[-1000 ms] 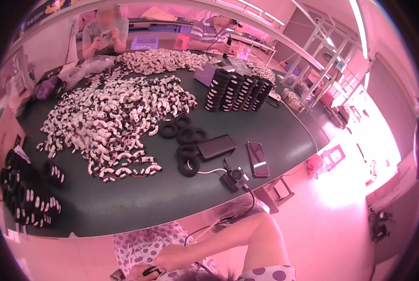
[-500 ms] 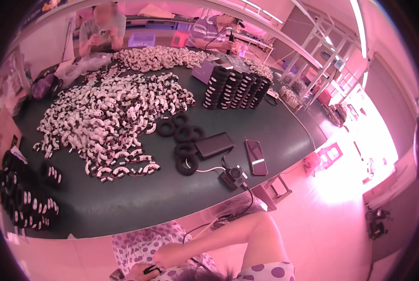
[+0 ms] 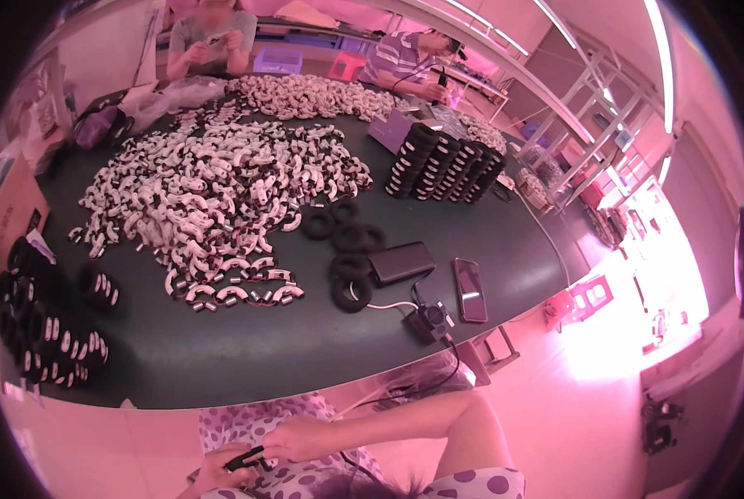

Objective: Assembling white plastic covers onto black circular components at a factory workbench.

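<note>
Low at my lap, over a white cloth with purple dots [image 3: 259, 416], both of my hands are close together. My left hand [image 3: 216, 471] has its fingers closed around a narrow black piece [image 3: 244, 459], partly hidden, so its full shape does not show. My right hand [image 3: 299, 438] reaches in from the right with bent fingers pinching the far end of that piece. On the green table beyond lie several black rings [image 3: 353, 295] in a loose cluster. A large heap of white curved parts [image 3: 197, 183] with dark ends and small silver cylinders spreads left of them.
Beside the rings lie a black power bank [image 3: 402, 263], a phone [image 3: 471, 289] and a small cabled device [image 3: 431, 321]. Stacked black rings stand at the back [image 3: 445, 165] and left [image 3: 56, 341]. Two people [image 3: 211, 41] work across the table. A cable hangs near my right forearm.
The view has shifted, so the table appears farther left and lower before. My hands have risen slightly, and the black piece between them now shows more clearly.
</note>
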Demonstrator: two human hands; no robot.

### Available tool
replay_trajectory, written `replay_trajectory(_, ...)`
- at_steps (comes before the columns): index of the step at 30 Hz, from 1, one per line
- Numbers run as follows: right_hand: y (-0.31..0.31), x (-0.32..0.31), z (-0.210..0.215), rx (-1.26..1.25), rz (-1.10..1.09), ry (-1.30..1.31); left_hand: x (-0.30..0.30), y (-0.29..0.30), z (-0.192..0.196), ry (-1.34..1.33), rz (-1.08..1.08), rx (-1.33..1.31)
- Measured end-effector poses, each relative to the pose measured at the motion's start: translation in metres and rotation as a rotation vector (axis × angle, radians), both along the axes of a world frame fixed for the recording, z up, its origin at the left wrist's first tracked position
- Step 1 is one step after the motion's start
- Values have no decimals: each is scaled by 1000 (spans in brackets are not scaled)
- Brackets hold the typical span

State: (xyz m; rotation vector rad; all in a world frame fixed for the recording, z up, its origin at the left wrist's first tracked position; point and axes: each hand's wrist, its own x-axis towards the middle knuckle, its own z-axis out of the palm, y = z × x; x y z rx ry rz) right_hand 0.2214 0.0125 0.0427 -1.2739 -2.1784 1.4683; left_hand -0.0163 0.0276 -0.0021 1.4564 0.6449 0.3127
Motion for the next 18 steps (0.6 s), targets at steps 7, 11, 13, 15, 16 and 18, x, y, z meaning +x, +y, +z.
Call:
replay_trajectory(7, -2, -12, 1, 106, 135, -194, -14, -23, -32, 264, 124, -34)
replay_trajectory(11, -10, -9, -3, 65, 126, -196, -1, -26, -20, 225, 88, -208)
replay_trajectory(13, -10, -8, 3, 27, 164, -217, 5, -26, -16, 175, 22, -173)
replay_trajectory(15, -12, -8, 4, 8, 161, -230, 9, -25, -6, 216, 2, -172)
replay_trajectory(16, -13, -8, 4, -13, 157, -243, 11, -25, -4, 258, -20, -171)
replay_trajectory(18, -12, -9, 6, -49, 169, -243, 9, -26, -9, 242, -50, -147)
